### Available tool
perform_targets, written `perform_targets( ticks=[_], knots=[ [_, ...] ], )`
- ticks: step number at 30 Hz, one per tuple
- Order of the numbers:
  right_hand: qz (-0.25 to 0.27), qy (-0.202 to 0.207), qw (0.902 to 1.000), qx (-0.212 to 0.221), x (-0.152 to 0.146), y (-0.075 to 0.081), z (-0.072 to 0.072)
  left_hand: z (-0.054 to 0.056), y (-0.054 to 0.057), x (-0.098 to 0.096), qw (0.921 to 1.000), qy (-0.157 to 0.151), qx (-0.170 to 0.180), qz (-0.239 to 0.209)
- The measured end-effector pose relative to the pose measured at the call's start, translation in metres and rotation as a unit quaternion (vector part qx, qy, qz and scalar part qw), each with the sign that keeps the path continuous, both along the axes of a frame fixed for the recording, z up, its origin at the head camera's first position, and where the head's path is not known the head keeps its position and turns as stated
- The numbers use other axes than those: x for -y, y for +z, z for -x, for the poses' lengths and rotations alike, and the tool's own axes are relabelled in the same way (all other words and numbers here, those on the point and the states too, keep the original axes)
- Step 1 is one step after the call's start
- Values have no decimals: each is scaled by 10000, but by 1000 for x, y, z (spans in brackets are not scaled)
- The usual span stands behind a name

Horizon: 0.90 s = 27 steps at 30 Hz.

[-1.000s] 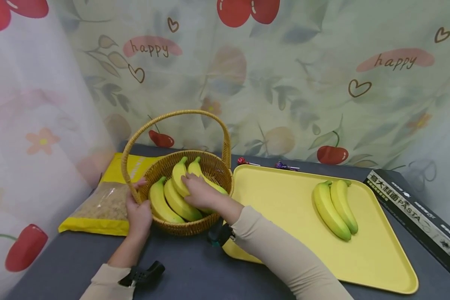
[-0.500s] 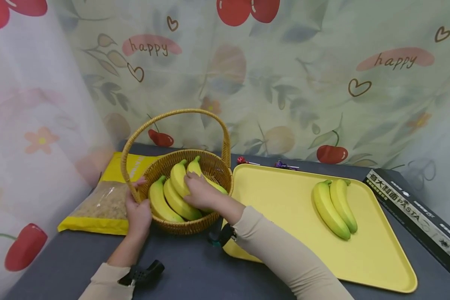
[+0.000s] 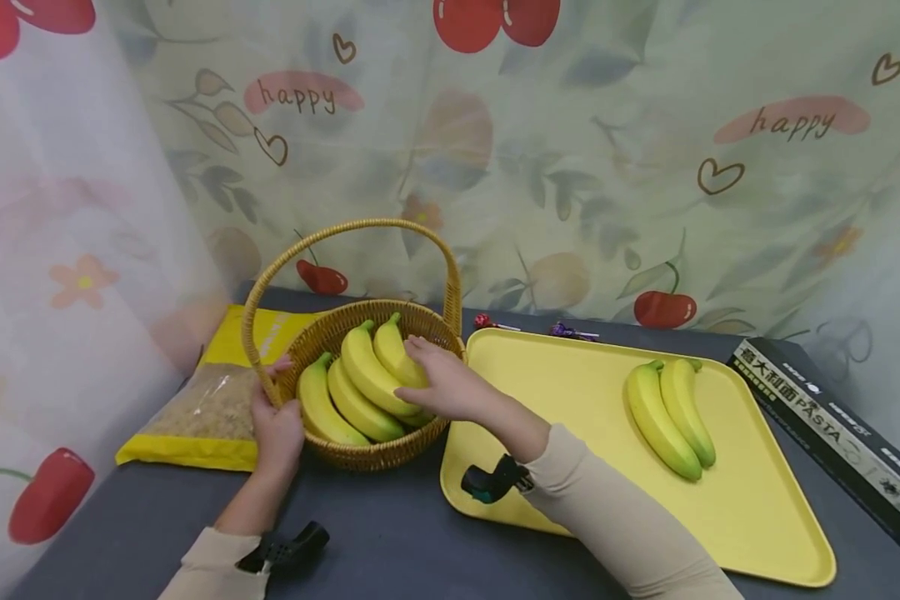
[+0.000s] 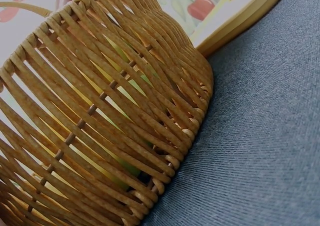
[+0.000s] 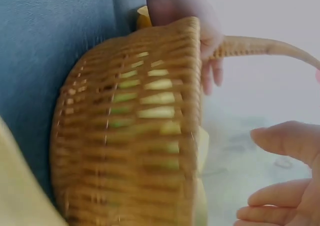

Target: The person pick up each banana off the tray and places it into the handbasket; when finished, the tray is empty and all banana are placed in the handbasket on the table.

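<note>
A woven wicker basket with a tall arched handle holds several yellow bananas. At its left side my left hand grips the rim by the foot of the handle; the left wrist view shows mostly the basket's wall. My right hand is over the basket's right side, fingers spread and holding nothing, overlapping the rightmost banana in the head view. From the right wrist, its thumb and fingers appear apart, beyond the basket's rim. Two more bananas lie side by side on a yellow tray.
A yellow bag with a clear window lies left of the basket. Behind the tray are a red lollipop and a purple one. A long black pasta box lies along the tray's right side. A printed curtain hangs behind.
My right hand has let go of a banana in the basket and moved back to the right, its fingers opening. The left hand stays on the basket.
</note>
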State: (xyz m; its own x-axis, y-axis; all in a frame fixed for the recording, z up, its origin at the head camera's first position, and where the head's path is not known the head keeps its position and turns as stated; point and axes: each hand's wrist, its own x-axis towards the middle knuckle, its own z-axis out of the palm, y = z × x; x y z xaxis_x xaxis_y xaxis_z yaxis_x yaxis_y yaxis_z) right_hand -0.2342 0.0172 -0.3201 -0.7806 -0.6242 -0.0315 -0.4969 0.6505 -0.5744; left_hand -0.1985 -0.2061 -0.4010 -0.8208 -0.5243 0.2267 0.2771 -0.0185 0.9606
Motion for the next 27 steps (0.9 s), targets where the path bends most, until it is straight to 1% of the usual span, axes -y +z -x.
perform_targets(
  ticks=[4,9,12,17,20,24,27],
  knots=[
    [326,-42,9994,70,-24,4,-3,1,2,0,9999,12,-74,-71],
    [959,-253,9928,668,-53,4,-8,1,2,0,9999,53,-70,-92],
    [1206,-448,9880,853,-69,3,-12,1,2,0,10000,68,-38,-46],
    [1362,-691,9851,796,-95,-1,-15,1,1,0,10000,68,-42,-9],
    [1420,-851,9840,661,-110,-6,-16,2,1,0,10000,85,16,31],
    [1464,-1175,9808,532,-132,-12,-17,1,1,0,9999,87,126,58],
    [1485,-1433,9770,538,-150,-16,-18,-1,3,-1,9999,50,145,31]
  ],
)
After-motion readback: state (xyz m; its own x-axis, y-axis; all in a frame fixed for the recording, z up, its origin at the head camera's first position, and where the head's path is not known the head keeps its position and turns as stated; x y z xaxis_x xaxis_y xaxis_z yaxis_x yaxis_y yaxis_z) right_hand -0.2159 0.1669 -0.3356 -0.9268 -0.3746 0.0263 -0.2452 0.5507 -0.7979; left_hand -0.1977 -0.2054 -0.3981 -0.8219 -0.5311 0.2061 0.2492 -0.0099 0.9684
